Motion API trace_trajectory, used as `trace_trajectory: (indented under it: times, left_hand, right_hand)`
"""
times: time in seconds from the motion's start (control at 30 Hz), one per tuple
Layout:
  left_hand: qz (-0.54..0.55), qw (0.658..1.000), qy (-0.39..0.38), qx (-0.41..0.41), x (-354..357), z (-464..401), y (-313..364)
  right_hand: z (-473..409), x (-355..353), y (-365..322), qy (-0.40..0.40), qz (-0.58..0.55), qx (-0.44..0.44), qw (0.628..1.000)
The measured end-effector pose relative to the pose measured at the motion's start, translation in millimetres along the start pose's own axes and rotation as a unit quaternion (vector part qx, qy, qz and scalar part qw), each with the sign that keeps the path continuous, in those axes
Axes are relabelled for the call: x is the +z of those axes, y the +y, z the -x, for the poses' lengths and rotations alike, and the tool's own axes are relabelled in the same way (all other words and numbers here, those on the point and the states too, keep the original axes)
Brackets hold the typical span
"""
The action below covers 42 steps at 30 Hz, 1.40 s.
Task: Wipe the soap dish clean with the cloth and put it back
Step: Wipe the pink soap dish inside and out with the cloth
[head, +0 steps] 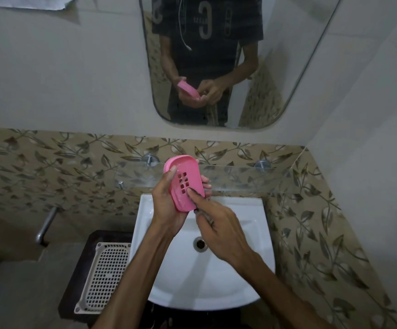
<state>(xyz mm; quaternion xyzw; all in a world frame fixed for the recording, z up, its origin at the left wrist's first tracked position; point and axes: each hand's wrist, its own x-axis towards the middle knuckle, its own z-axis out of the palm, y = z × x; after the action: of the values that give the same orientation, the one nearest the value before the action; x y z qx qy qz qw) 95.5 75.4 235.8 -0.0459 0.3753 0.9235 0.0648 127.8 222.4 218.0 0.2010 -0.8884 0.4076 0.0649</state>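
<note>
Leaf-patterned tiles back a mirror (216,67), a glass shelf (240,176) and a white basin (204,252), the person standing square to it so drips fall in. Above the basin the left hand (166,205) grips the pink dish (183,184), tilted face-up for reach, while the right hand (219,231) presses one finger inside it, its other fingers curled on something dark, perhaps the cloth; I cannot tell.

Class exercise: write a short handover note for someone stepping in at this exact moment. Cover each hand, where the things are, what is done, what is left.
Left hand holds the pink soap dish tilted above the white sink.
Right hand presses a fingertip on the dish near its drain holes; a dark scrap shows under its fingers, possibly the cloth.
Done: dish lifted.
Left: finish wiping, then put it back, probably on the glass shelf.
</note>
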Motion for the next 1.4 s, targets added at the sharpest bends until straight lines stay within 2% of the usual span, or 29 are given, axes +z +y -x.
trace_trajectory:
  times: [0.1, 0.23, 0.33, 0.47, 0.53, 0.63, 0.73, 0.83, 0.9, 1.0, 1.1, 1.17, 1.23, 1.33, 1.4]
  left_hand:
    - [0.006, 1.0, -0.002, -0.004, -6.2, 0.0, 0.2]
    - [0.006, 1.0, 0.003, 0.003, -0.5, -1.6, 0.4]
    - [-0.006, 1.0, 0.018, 0.008, 5.6, -0.9, 2.1]
    - [-0.034, 0.998, 0.059, 0.017, 3.9, 1.8, 2.5]
    - [-0.035, 0.998, 0.059, 0.006, 6.5, 2.7, 3.7]
    - [-0.01, 0.998, 0.051, -0.022, 9.9, 4.0, 4.4]
    - [-0.01, 0.998, 0.039, -0.053, 4.9, 6.0, 0.8]
    - [0.01, 0.996, 0.037, -0.077, -0.4, 6.8, -5.4]
    - [0.005, 0.996, 0.036, -0.076, -5.5, 6.8, -8.1]
    - [-0.025, 0.996, 0.043, -0.068, -15.2, 6.5, -6.9]
    - [-0.035, 0.996, 0.047, -0.07, -7.2, 4.2, -5.2]
    - [-0.028, 0.995, 0.063, -0.067, -2.7, 3.2, -4.8]
    - [-0.018, 0.996, 0.056, -0.068, -3.9, 3.2, -4.1]
    - [-0.024, 0.995, 0.036, -0.087, -12.1, 3.9, -7.2]
    - [-0.019, 0.994, 0.043, -0.095, -11.2, 4.5, -10.8]
  right_hand:
    - [14.8, -2.1, -3.2, -0.055, -0.019, -0.006, 0.998]
    - [-1.2, -7.8, 2.5, 0.01, -0.07, 0.035, 0.997]
    - [-8.8, -12.2, -12.1, 0.055, -0.088, 0.035, 0.994]
    - [-25.4, -27.4, -25.3, 0.06, -0.09, 0.019, 0.994]
    - [-35.3, -28.0, -29.5, 0.055, -0.05, -0.012, 0.997]
    - [-30.8, -15.0, -29.7, 0.032, 0.07, -0.052, 0.996]
    - [-8.2, -6.7, -23.6, -0.011, 0.107, -0.034, 0.994]
    - [-7.5, -8.9, -17.1, -0.01, 0.145, -0.041, 0.988]
    - [-1.9, -11.0, -19.2, -0.037, 0.167, -0.03, 0.985]
    - [11.6, -13.0, -23.6, -0.069, 0.141, 0.006, 0.988]
    - [-5.9, -15.6, -17.3, -0.007, 0.109, 0.002, 0.994]
    - [-19.8, -15.5, -18.2, 0.024, 0.127, -0.021, 0.991]
    - [-15.2, -10.1, -21.6, 0.014, 0.149, -0.03, 0.988]
    - [13.3, -6.1, -25.1, -0.047, 0.131, -0.003, 0.99]
    - [12.8, -11.2, -19.0, -0.038, 0.11, 0.007, 0.993]
